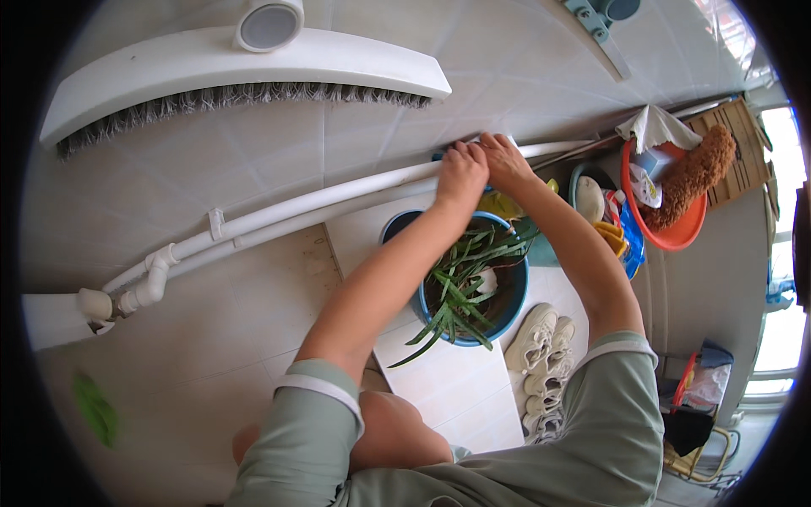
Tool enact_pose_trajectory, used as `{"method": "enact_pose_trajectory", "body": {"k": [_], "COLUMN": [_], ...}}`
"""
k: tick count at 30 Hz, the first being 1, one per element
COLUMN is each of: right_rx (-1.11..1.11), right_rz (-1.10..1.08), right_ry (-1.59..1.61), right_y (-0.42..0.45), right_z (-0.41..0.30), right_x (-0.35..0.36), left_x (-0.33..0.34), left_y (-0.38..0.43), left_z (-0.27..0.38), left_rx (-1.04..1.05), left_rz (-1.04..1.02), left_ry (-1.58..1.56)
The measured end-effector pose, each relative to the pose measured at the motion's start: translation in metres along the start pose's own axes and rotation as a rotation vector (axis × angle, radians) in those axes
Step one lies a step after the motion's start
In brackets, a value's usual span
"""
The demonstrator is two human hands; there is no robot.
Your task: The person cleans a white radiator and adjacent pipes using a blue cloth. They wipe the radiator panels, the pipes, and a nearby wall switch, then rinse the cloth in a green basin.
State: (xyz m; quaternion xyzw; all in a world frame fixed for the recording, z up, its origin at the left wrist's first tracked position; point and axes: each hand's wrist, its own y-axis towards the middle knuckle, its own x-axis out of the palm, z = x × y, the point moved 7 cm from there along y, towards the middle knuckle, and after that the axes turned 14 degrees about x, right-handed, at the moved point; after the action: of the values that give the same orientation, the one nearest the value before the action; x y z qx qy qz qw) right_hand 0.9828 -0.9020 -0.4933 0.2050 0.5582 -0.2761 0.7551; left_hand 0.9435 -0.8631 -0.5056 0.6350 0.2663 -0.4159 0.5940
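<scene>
My left hand and my right hand meet close together by the wall, over the white pipes. Their fingers are bent over something pale that my hands mostly hide, so I cannot tell what they hold. Below my wrists, between my forearms, stands a blue bucket holding a potted plant with long green leaves. Something yellow lies just beneath my right wrist.
White sneakers stand right of the bucket. Beyond my right forearm is a red basin with a brown fluffy duster. A large white brush hangs at upper left. A green blurred thing is at lower left.
</scene>
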Motion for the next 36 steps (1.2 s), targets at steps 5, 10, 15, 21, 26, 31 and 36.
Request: {"method": "enact_pose_trajectory", "body": {"k": [5,10,15,21,26,31,36], "right_rx": [0.270,0.519,0.328,0.173,-0.011,-0.126,0.026], "right_rz": [0.215,-0.004,-0.074,-0.146,-0.129,0.117,0.055], "right_ry": [-0.182,0.113,0.109,0.289,0.419,0.634,0.796], "right_y": [-0.033,-0.032,-0.013,0.008,0.043,0.067,0.071], "right_z": [0.056,0.057,0.038,-0.029,-0.135,-0.251,-0.268], "right_x": [0.019,0.016,0.013,-0.013,-0.056,-0.087,-0.093], "left_x": [0.042,0.047,0.031,-0.042,-0.091,-0.159,-0.164], "left_y": [0.023,0.034,0.022,-0.025,-0.096,-0.167,-0.189], "left_z": [0.047,0.046,0.021,-0.043,-0.139,-0.214,-0.232], "left_rx": [0.039,0.156,0.175,0.190,-0.008,-0.146,-0.202], "left_rz": [0.069,-0.123,0.013,-0.081,-0.104,-0.190,-0.207], "left_ry": [-0.113,-0.117,-0.164,-0.245,-0.314,-0.098,-0.098]}}
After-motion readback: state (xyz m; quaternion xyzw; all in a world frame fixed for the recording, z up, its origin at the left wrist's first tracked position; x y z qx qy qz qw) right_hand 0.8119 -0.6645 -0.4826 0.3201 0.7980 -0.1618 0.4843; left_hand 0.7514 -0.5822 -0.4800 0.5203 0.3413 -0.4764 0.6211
